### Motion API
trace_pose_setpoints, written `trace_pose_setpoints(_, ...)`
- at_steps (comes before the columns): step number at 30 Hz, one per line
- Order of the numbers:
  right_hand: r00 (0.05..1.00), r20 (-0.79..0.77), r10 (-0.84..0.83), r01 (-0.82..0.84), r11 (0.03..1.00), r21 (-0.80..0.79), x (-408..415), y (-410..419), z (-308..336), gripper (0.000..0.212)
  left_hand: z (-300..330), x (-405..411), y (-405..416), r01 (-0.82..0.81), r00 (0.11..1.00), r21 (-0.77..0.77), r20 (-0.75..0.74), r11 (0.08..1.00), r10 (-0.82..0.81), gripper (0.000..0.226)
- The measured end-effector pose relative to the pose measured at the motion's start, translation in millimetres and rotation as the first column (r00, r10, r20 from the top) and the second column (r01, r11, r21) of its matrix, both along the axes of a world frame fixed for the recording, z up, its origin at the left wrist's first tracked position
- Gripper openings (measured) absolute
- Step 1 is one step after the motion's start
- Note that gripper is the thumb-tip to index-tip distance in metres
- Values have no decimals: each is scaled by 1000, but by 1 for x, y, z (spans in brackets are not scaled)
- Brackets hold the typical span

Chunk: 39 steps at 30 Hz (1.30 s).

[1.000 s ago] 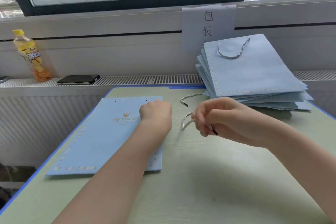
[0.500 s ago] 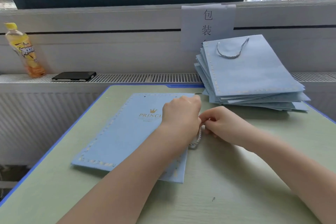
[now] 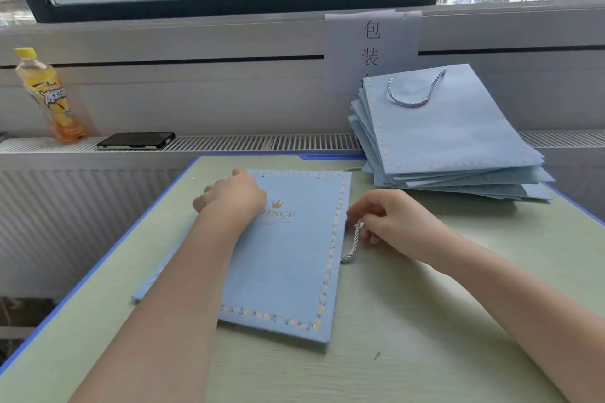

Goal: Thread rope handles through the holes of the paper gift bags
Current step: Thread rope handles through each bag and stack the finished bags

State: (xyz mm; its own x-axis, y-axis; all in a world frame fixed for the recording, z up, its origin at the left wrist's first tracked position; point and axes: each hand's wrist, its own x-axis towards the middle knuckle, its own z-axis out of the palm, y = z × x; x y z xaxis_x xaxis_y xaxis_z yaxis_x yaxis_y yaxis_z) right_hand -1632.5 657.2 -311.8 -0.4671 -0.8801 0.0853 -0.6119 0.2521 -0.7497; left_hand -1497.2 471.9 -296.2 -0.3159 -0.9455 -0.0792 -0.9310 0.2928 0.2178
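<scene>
Right hand point(image 3: 389, 222) pinches the rope point(image 3: 352, 244) beside the bag's point(image 3: 288, 258) right edge. Left hand point(image 3: 234, 195), fingers curled, rests on the bag's far-left corner. The bag lies flat on the surface point(image 3: 425, 321), long axis running away; its holes lie beyond both hands, the left nearer.

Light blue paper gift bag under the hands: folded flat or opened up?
Folded flat. The light blue paper gift bag lies printed face up on the green table, with no open mouth visible.
</scene>
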Motion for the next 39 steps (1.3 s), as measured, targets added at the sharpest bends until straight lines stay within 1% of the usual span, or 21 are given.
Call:
trace_pose_setpoints(2, 999, 47, -7, 9, 999, -39, -2, 0, -1, 37, 1, -1, 0, -33, 999, -28, -34, 999, 32, 43)
trace_pose_setpoints(3, 998, 61, -7, 11, 998, -67, -2, 1, 0, 38, 3, -2, 1, -55, 996, -43, -78, 998, 51, 42)
trace_pose_setpoints(5, 995, 103, -5, 20, 989, -143, -1, 1, 2, 42, 10, 0, 3, -117, 974, -91, -207, 989, 96, 42)
trace_pose_setpoints(8, 982, 190, 16, 42, 954, -297, -1, 3, 9, 45, 19, 4, 0, -184, 893, -160, -441, 970, 96, 44)
trace_pose_setpoints(10, 969, 239, 62, 36, 922, -385, 0, 5, 15, 44, 25, 8, -8, -178, 800, -187, -600, 966, 31, 46)
trace_pose_setpoints(12, 959, 265, 103, 26, 897, -441, -1, 7, 21, 44, 33, 12, -10, -128, 666, -214, -742, 968, -75, 47)
trace_pose_setpoints(14, 945, 307, 118, 45, 879, -475, -6, 11, 27, 45, 39, 14, -6, -75, 558, -192, -821, 978, -118, 47)
trace_pose_setpoints(16, 927, 357, 114, 92, 855, -511, -11, 13, 32, 43, 41, 12, -4, -5, 472, -132, -874, 991, -114, 41)
trace_pose_setpoints(17, 924, 371, 98, 123, 840, -528, -14, 14, 34, 42, 40, 11, -3, 37, 407, -87, -909, 995, -95, 37)
trace_pose_setpoints(19, 934, 357, 14, 199, 809, -553, -20, 16, 38, 40, 40, 7, 1, 86, 281, -1, -959, 996, -25, 33)
trace_pose_setpoints(21, 942, 306, -135, 293, 772, -564, -27, 18, 41, 38, 39, -1, 8, 119, 191, 67, -981, 991, 43, 29)
trace_pose_setpoints(23, 931, 234, -280, 365, 741, -564, -36, 20, 43, 34, 37, -9, 21, 193, 116, 110, -989, 975, 89, 17)
trace_pose_setpoints(24, 921, 190, -340, 387, 737, -554, -41, 21, 43, 31, 34, -14, 27, 236, 93, 128, -990, 963, 108, 10)
trace_pose_setpoints(25, 909, 151, -389, 405, 735, -544, -46, 22, 44, 29, 33, -17, 34, 282, 74, 141, -989, 949, 125, 13)
trace_pose_setpoints(26, 896, 126, -426, 422, 729, -540, -51, 23, 43, 28, 31, -20, 40, 332, 67, 149, -989, 932, 134, 22)
trace_pose_setpoints(27, 883, 116, -454, 440, 718, -540, -55, 24, 43, 28, 28, -21, 44, 368, 76, 141, -990, 919, 122, 30)
trace_pose_setpoints(30, 840, 110, -531, 493, 663, -563, -65, 28, 44, 22, 24, -28, 51, 389, 108, 40, -994, 920, -3, 42)
trace_pose_setpoints(32, 830, 145, -538, 504, 615, -606, -67, 30, 46, 21, 22, -31, 54, 352, 106, -36, -991, 935, -78, 36)
trace_pose_setpoints(34, 833, 175, -525, 496, 566, -658, -64, 31, 50, 21, 19, -35, 58, 312, 104, -72, -989, 947, -109, 27)
trace_pose_setpoints(37, 872, 189, -451, 428, 518, -741, -55, 31, 54, 22, 12, -40, 67, 287, 131, -59, -986, 956, -100, 19)
trace_pose_setpoints(39, 905, 168, -391, 367, 518, -773, -48, 30, 56, 23, 8, -43, 72, 306, 158, -40, -983, 951, -92, 16)
